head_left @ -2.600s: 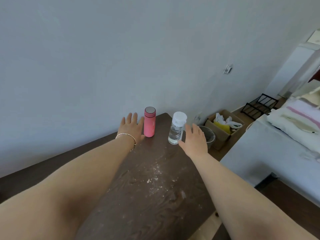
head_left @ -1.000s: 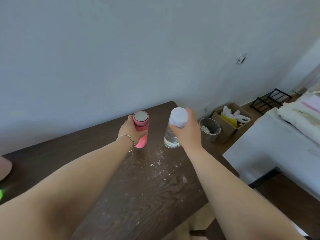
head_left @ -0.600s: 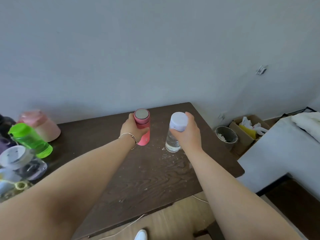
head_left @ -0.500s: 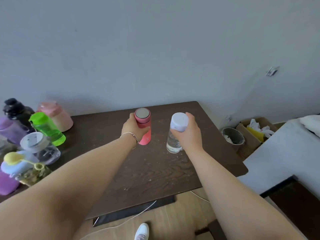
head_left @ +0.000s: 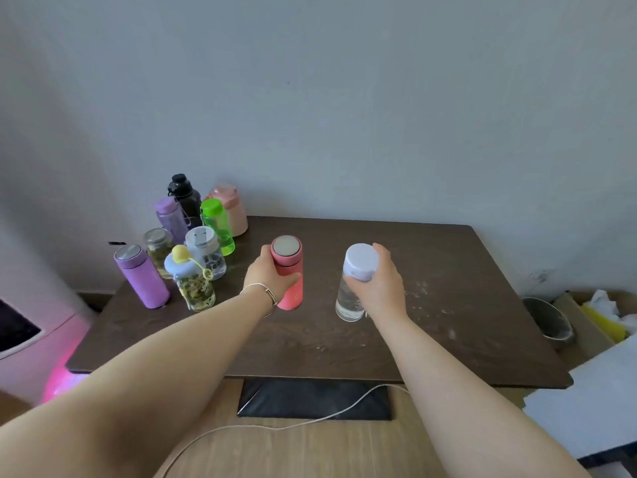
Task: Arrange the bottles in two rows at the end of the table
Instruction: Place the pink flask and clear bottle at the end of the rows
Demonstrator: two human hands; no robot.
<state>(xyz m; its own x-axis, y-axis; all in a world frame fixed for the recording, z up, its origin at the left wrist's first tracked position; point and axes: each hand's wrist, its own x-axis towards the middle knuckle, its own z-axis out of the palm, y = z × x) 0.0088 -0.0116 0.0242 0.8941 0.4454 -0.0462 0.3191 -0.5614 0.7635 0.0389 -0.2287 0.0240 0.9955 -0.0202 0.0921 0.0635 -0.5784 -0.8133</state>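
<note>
My left hand [head_left: 270, 276] grips a pink flask [head_left: 289, 270] with a silver top, held upright over the middle of the dark wooden table [head_left: 448, 305]. My right hand [head_left: 382, 288] wraps a clear bottle [head_left: 350, 298] with a white cap, upright just right of the flask. At the table's left end stands a cluster of several bottles: a purple flask [head_left: 141, 276], a green bottle [head_left: 218, 225], a black bottle [head_left: 184, 198], a pale pink jug [head_left: 231, 210], a lilac bottle [head_left: 169, 215], a clear grey-lidded bottle [head_left: 206, 251], a jar with a blue lid [head_left: 193, 284] and a metal-lidded jar [head_left: 158, 246].
A grey wall rises behind the table. Right of the table stand a metal bin [head_left: 548, 322] and a cardboard box [head_left: 599, 319] with bags. A white surface [head_left: 593, 401] sits at the near right. A cable [head_left: 293, 424] and dark mat [head_left: 313, 398] lie on the floor.
Both hands closed on the pink flask and the clear bottle at the right end and carried them toward the middle. My view swung left, bringing the bottle cluster into sight.
</note>
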